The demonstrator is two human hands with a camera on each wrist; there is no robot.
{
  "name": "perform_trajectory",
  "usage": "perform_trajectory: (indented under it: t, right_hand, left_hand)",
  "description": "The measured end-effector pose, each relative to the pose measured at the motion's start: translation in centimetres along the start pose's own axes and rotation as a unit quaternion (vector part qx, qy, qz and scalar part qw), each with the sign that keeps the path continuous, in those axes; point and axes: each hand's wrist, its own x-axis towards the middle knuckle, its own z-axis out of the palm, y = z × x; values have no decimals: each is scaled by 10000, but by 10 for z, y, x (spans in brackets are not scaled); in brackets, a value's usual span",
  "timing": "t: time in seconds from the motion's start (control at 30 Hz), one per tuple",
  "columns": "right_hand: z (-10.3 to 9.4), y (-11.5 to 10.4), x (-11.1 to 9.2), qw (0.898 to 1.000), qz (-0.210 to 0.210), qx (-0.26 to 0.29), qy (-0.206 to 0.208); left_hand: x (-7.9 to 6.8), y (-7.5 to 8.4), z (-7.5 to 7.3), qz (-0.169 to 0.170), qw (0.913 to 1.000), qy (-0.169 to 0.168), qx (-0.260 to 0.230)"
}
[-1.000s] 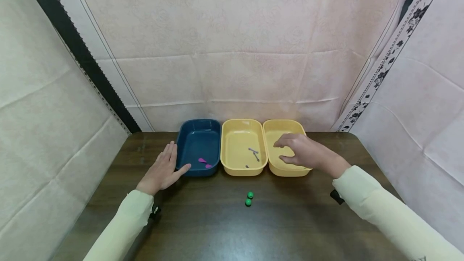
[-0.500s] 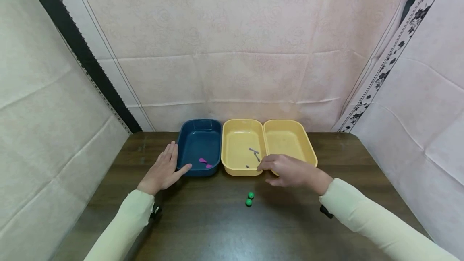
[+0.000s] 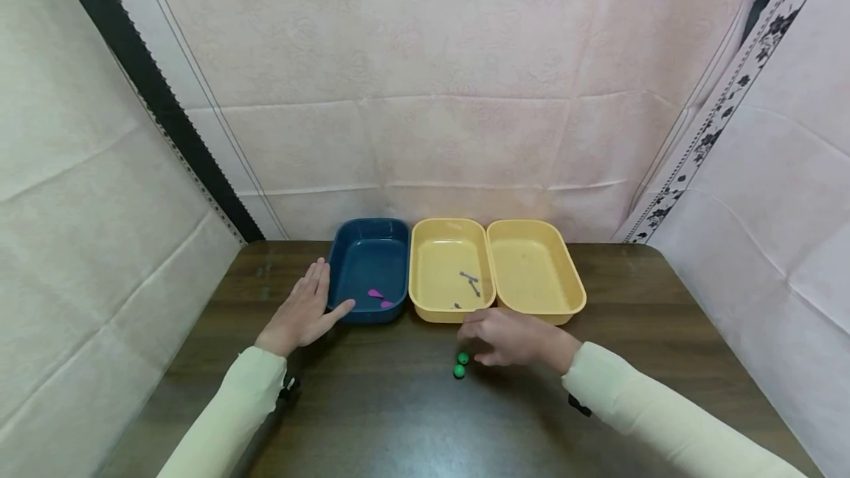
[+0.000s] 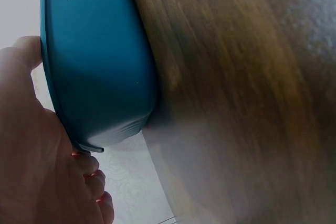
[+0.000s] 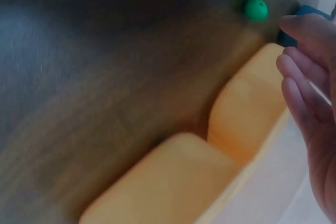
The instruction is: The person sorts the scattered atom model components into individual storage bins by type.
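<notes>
My left hand rests against the left side of the blue tray, its fingers straight and thumb spread over the near corner. In the left wrist view, the hand lies along the rim of that blue tray. My right hand hovers in front of the yellow trays, fingers loosely bent with nothing between them. Just beside its fingertips, two green beads lie on the table, a farther bead and a nearer bead. In the right wrist view the green beads sit apart from the right hand.
The middle yellow tray contains several small grey-purple pieces. To its right stands another yellow tray. Two magenta pieces lie in the blue tray. The brown table meets pale cloth walls behind and at the sides.
My right hand has moved from over the right yellow tray down and left to the green beads. The left hand has stayed at the blue tray.
</notes>
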Motion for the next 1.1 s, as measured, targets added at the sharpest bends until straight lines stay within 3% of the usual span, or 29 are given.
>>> perform_trajectory:
  t: [0.3, 0.6, 0.83, 1.1]
  right_hand:
    - [23, 4, 7, 9987, 312, 286, -271]
    - [37, 9, 11, 9982, 294, 454, -260]
    - [28, 9, 10, 9955, 620, 676, -244]
    - [4, 6, 2, 9943, 785, 686, -220]
  left_hand:
    - [0, 1, 0, -7, 10000, -5, 7]
    - [1, 0, 1, -19, 10000, -9, 21]
    - [2, -1, 2, 10, 10000, -16, -59]
    - [2, -3, 2, -29, 9999, -113, 12]
